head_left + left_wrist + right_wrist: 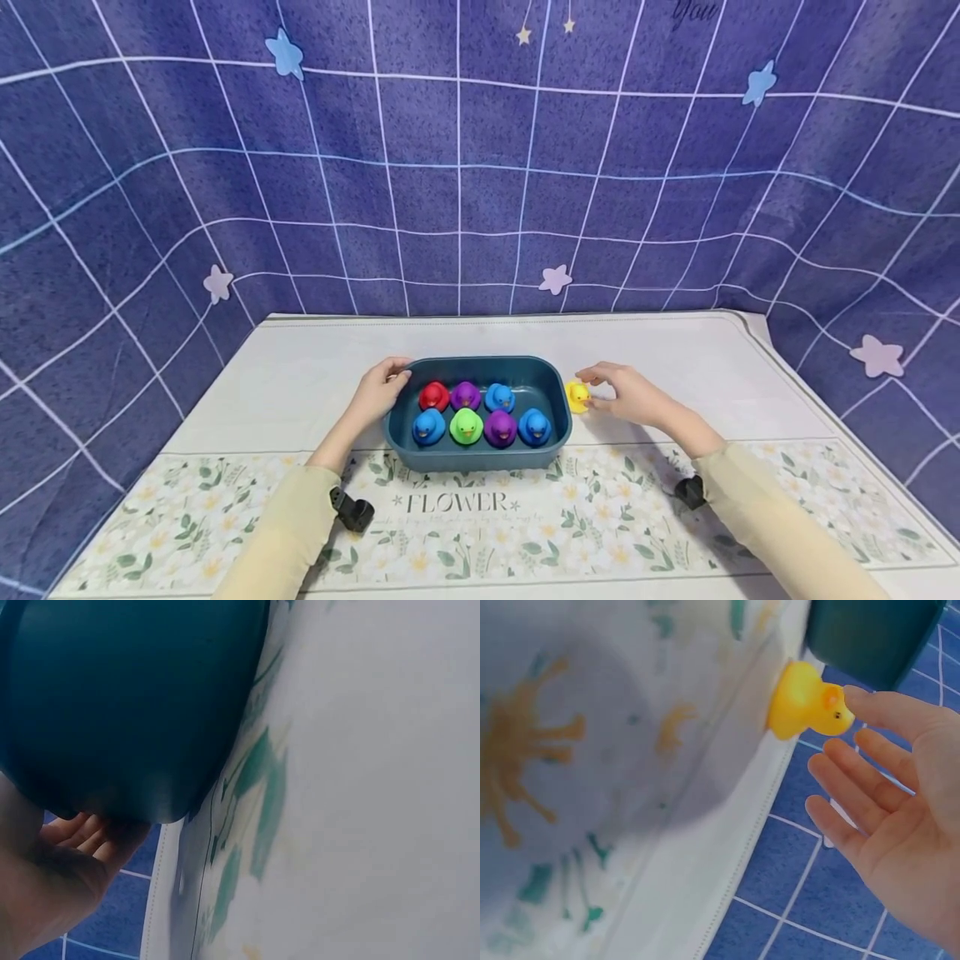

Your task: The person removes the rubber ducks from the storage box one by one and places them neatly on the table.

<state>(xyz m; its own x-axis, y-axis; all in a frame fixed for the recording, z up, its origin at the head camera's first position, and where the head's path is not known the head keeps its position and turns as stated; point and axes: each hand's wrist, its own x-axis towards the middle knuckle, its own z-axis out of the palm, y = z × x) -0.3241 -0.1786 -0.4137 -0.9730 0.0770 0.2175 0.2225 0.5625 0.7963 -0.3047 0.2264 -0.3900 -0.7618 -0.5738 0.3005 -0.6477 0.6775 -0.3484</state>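
Note:
A dark teal plastic bin (480,460) sits on the table with several rubber ducks inside. Its back row has a red duck (433,397), a purple duck (466,396) and a blue duck (499,397); in front are a green duck (466,426), another purple one and two more blue ones. My left hand (381,390) holds the bin's left end, its fingertips partly hidden by the wall in the left wrist view. Just right of the bin stands a yellow rubber duck (801,701). Around it my right hand (900,780) is spread with loose fingers, thumb tip right at its head.
The table (315,350) has a white cloth with a floral band and the word FLOWER along the front. Behind it hangs a blue gridded curtain (487,200) with stars. Black wrist cameras (352,510) are strapped to both forearms.

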